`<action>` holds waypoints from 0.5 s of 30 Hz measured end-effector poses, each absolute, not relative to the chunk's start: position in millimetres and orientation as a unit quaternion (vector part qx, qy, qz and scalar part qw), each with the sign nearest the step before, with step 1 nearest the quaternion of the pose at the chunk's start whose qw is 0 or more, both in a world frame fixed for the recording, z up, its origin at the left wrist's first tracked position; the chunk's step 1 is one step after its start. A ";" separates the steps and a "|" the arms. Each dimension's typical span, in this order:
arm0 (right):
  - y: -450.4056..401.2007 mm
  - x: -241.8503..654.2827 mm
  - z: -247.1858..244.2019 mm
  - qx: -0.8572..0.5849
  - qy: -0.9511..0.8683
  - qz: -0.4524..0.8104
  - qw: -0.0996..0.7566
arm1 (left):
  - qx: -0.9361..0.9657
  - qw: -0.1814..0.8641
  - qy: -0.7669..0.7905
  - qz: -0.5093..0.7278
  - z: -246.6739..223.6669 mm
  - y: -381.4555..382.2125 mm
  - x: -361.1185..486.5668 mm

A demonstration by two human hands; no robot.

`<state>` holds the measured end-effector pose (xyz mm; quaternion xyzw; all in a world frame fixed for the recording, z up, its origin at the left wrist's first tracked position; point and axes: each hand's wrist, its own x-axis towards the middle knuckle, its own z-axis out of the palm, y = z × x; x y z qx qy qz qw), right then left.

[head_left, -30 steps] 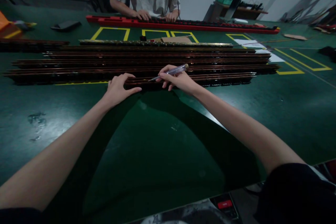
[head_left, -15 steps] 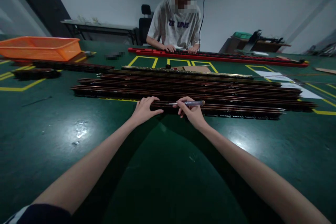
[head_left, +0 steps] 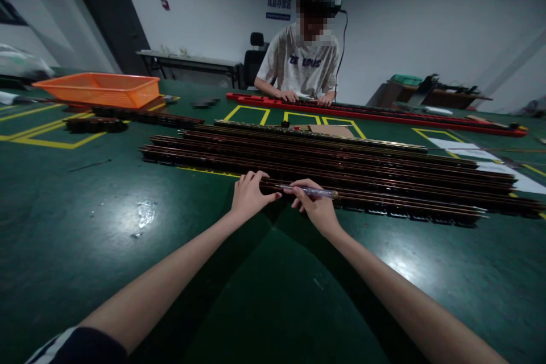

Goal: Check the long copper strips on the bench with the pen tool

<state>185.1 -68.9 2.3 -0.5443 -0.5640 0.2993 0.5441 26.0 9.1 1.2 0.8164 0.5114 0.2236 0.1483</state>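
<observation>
screwdriver point(head_left: 316, 192) gripped in the right hand point(head_left: 314, 205), nearest dark strip point(head_left: 409, 205) pinched by the left hand point(head_left: 251, 196) — all on the green table point(head_left: 170, 273)

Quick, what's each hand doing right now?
Left hand: partly open, thumb and fingers around the near strip's left end.
Right hand: closed on a clear-handled screwdriver, tip at that strip.

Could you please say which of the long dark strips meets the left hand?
The frontmost long, dark, copper-edged strip; the others' left ends lie farther left, beyond the left hand.
</observation>
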 end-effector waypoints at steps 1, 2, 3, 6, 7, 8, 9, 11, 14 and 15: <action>-68.9 185.2 2.2 -0.546 -0.562 0.302 0.543 | 0.815 0.148 0.513 0.224 1.6 7.7 26.5; -68.8 185.3 2.1 -0.545 -0.561 0.307 0.542 | 0.815 0.148 0.513 0.225 1.8 6.7 26.6; -68.7 185.6 1.9 -0.543 -0.560 0.312 0.543 | 0.815 0.148 0.513 0.225 1.8 6.1 26.4; -68.3 186.9 0.9 -0.536 -0.557 0.330 0.541 | 0.815 0.150 0.510 0.232 1.1 5.9 25.3; -68.1 187.3 0.5 -0.537 -0.556 0.333 0.540 | 0.814 0.151 0.509 0.234 0.8 6.0 25.0; -68.0 187.6 0.2 -0.539 -0.553 0.336 0.539 | 0.814 0.152 0.509 0.236 0.6 6.0 24.8; -67.8 187.8 0.0 -0.542 -0.549 0.337 0.540 | 0.813 0.153 0.509 0.239 0.4 6.0 24.8; -67.5 187.7 0.1 -0.548 -0.536 0.337 0.547 | 0.812 0.157 0.507 0.244 0.5 5.7 24.9; -67.5 186.8 0.9 -0.559 -0.522 0.331 0.553 | 0.810 0.162 0.507 0.246 1.0 5.0 25.2; -67.6 186.6 1.3 -0.562 -0.521 0.328 0.552 | 0.810 0.164 0.507 0.246 1.1 4.8 25.3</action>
